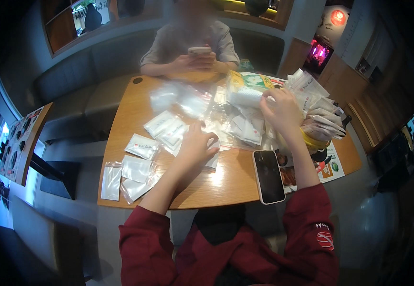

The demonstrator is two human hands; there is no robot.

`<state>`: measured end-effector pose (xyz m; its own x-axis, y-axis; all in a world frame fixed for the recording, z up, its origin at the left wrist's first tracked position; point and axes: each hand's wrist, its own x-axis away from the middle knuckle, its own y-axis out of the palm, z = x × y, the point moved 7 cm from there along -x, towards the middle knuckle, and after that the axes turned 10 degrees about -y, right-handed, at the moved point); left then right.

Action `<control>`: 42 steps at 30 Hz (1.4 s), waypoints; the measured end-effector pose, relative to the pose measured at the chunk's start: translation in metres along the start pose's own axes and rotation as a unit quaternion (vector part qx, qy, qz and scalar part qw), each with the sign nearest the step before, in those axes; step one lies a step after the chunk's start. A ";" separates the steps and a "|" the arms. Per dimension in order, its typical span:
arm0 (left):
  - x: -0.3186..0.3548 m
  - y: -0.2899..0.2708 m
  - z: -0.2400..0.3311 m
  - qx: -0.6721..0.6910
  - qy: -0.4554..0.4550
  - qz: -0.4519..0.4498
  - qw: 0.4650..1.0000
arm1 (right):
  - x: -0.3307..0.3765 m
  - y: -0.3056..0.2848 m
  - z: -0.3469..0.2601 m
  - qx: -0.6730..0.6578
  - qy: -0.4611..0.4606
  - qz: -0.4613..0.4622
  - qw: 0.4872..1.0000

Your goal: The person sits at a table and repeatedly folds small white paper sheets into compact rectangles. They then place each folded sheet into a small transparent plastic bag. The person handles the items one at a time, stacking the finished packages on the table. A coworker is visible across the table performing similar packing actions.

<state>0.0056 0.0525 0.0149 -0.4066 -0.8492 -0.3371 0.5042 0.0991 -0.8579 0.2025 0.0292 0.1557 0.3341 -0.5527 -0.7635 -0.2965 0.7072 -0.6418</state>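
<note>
Just beyond the bent fingers of the right hand [283, 112] lies the yellow-green package [246, 89], roughly crosswise; the left hand [197, 148], fingers curled, is farther; any grip, I cannot tell.

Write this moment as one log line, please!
left grip: by packets, hold unclear | right grip: at pack, hold unclear | phone: on table, screen dark | person across: holding another phone

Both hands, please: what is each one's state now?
Left hand: partly curled near white packets; grip unclear.
Right hand: partly curled beside plastic pack; grip unclear.
</note>
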 end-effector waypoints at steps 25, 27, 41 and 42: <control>-0.021 -0.027 -0.015 0.575 -0.176 -0.059 0.797 | 0.074 0.101 0.002 -0.687 0.319 -0.125 0.641; -0.020 -0.031 -0.011 0.531 -0.153 -0.092 0.829 | 0.075 0.104 0.012 -0.685 0.299 -0.124 0.653; -0.016 -0.022 -0.006 0.548 -0.229 -0.152 0.790 | 0.058 0.076 0.013 -0.592 0.098 -0.052 0.798; -0.011 -0.019 -0.003 0.613 -0.287 -0.158 0.719 | 0.057 0.074 0.012 -0.584 0.093 -0.050 0.805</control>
<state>-0.0018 0.0618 0.0338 -0.4447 -0.8376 0.3173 0.8914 -0.3793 0.2481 0.2108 0.0555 0.0657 0.3018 -0.7142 -0.6315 -0.9513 -0.1821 -0.2487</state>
